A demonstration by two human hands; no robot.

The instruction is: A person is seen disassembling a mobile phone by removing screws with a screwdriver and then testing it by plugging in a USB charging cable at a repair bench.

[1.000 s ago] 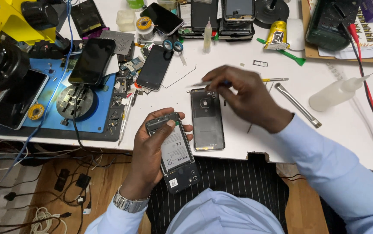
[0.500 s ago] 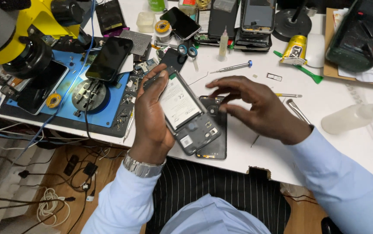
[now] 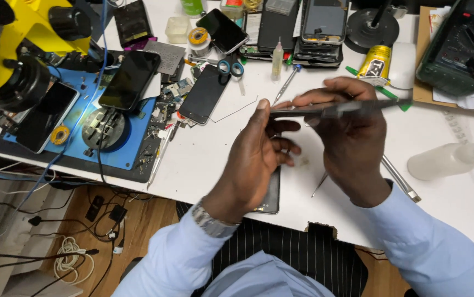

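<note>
Both hands (image 3: 259,159) (image 3: 352,137) grip a dark phone panel (image 3: 325,110) edge-on.

Motion blurs the thin tool (image 3: 336,109) in the right hand (image 3: 352,143); the left hand (image 3: 253,159) hides most of a dark phone (image 3: 270,195); the yellow microscope (image 3: 22,38) is cropped at the frame's edge.
</note>
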